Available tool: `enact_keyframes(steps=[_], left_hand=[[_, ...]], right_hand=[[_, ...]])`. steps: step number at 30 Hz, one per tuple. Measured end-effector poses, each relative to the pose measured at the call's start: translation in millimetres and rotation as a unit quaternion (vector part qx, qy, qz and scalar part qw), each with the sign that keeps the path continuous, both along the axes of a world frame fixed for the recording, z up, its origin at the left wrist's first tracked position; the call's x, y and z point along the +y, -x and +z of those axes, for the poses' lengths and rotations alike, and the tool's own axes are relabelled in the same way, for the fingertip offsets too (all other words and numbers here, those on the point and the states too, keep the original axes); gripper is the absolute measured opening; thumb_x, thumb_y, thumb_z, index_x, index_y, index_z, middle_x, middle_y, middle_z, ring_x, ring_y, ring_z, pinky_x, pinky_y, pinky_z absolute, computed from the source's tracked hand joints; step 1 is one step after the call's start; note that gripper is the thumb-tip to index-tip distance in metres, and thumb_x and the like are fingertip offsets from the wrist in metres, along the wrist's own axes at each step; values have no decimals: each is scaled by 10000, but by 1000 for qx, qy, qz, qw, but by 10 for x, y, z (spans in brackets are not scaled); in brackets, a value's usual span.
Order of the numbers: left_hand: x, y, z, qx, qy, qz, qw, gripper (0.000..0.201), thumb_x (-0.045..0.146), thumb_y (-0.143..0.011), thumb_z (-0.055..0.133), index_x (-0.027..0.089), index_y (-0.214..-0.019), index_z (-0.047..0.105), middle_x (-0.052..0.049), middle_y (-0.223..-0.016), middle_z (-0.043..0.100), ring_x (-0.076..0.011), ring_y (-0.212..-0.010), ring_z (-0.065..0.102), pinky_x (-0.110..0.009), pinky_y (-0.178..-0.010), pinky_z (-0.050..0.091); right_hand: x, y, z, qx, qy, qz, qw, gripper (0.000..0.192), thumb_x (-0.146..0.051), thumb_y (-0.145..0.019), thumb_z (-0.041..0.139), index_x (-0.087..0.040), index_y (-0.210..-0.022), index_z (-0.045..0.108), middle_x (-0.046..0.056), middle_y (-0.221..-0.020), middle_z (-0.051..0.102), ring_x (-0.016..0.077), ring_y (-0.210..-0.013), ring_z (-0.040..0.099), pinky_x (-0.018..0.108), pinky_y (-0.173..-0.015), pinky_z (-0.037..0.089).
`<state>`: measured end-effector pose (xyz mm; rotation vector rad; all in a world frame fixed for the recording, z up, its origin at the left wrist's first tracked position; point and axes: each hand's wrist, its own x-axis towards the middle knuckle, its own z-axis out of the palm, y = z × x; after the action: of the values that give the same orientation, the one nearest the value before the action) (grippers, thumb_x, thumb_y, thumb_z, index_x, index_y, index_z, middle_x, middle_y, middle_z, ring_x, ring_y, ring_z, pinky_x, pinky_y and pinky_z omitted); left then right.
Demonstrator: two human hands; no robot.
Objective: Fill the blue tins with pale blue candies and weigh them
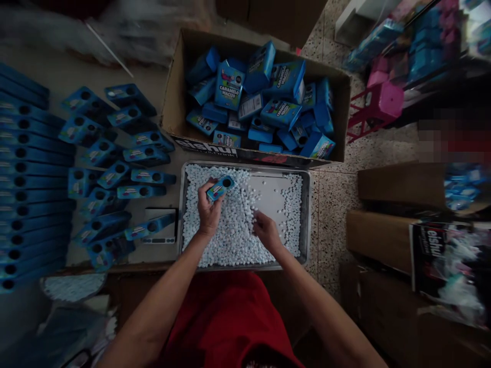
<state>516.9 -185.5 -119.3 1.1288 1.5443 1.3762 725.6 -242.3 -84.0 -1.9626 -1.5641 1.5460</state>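
Note:
My left hand (209,210) grips a small blue candy box (220,188) with a round dark hole in its upturned side, holding it over the tray. Beneath lies a metal tray (308,214) with a heap of small pale round candies (215,240). At the right edge of the heap is my right hand (266,230), its fingers curled down among the candies. What those fingers hold, if anything, is hidden. A pale strip of tray bottom shows beyond it, with scattered candies along the right side.
Behind the tray stands a cardboard carton (253,149) full of blue candy boxes. More blue boxes (143,176) stand loosely at left beside a small scale (159,239), with stacked rows (30,197) farther left. Brown cartons (378,240) and a pink stool (385,99) are at right.

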Motion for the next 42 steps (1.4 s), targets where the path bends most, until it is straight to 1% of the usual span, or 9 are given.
enact_keyframes(steps=[5, 13, 18, 27, 31, 34, 36, 38, 42], left_hand=[[81, 333, 110, 71, -37, -118, 990, 286, 289, -923, 689, 267, -1184, 572, -80, -1364, 649, -266, -1464, 485, -512, -1241, 365], [27, 322, 142, 97, -78, -177, 976, 293, 130, -914, 633, 276, -1166, 603, -90, -1367, 658, -275, -1519, 411, -593, -1257, 295], [-10, 340, 91, 89, -86, -189, 974, 278, 126, -925, 602, 251, -1172, 614, -108, -1382, 637, -284, -1494, 445, -583, -1222, 360], [-37, 298, 60, 17, -30, -178, 983, 297, 217, -863, 738, 268, -1139, 641, -87, -1354, 656, -268, -1407, 544, -516, -1227, 368], [-52, 373, 118, -69, 41, -164, 983, 359, 266, -827, 776, 253, -1149, 617, -78, -1306, 684, -246, -1284, 637, -466, -1172, 445], [-115, 528, 237, -115, 68, -137, 982, 412, 263, -783, 814, 249, -1136, 601, -74, -1307, 690, -236, -1270, 645, -439, -1155, 466], [-199, 628, 330, -122, 79, -124, 982, 429, 255, -779, 822, 246, -1141, 591, -77, -1322, 686, -238, -1287, 637, -440, -1157, 465], [-315, 687, 407, -108, 90, -112, 984, 432, 246, -790, 816, 241, -1157, 589, -82, -1336, 677, -237, -1280, 639, -433, -1142, 477], [-604, 696, 452, -50, 102, -50, 992, 409, 247, -792, 809, 238, -1147, 605, -63, -1268, 685, -215, -1183, 666, -385, -1075, 516]], right_hand=[[-91, -188, 448, 78, -5, -19, 997, 283, -188, -751, 502, -197, -989, 654, -66, -607, 515, 118, -563, 525, 203, -549, 411], [410, -47, 1024, 82, 92, 21, 992, 219, -188, -673, 583, -165, -866, 683, -60, -529, 572, 107, -443, 546, 201, -450, 391], [587, 7, 1244, 81, 164, 34, 983, 160, -205, -678, 671, -155, -827, 699, -42, -499, 602, 105, -403, 554, 195, -415, 395], [644, -26, 1437, 73, 201, 48, 976, 166, -230, -729, 689, -149, -867, 731, -34, -552, 609, 97, -410, 511, 229, -452, 439], [346, -463, 1360, -98, 89, 170, 977, 242, -216, -836, 609, -194, -1005, 780, 14, -705, 712, 141, -599, 622, 245, -587, 442], [-10, -898, 1144, -319, 13, 290, 902, 269, -149, -894, 554, -209, -1004, 793, 84, -912, 781, 205, -842, 699, 281, -728, 447], [-193, -999, 917, -364, 13, 337, 868, 278, -103, -912, 527, -187, -979, 782, 117, -972, 786, 230, -923, 708, 300, -799, 446], [-264, -836, 637, -336, 8, 332, 881, 274, -84, -918, 522, -170, -982, 774, 133, -977, 788, 236, -947, 714, 301, -835, 444], [-53, 12, 67, -260, -31, 274, 925, 314, -156, -975, 492, -200, -1145, 753, 126, -1110, 784, 225, -1014, 717, 270, -835, 447]])
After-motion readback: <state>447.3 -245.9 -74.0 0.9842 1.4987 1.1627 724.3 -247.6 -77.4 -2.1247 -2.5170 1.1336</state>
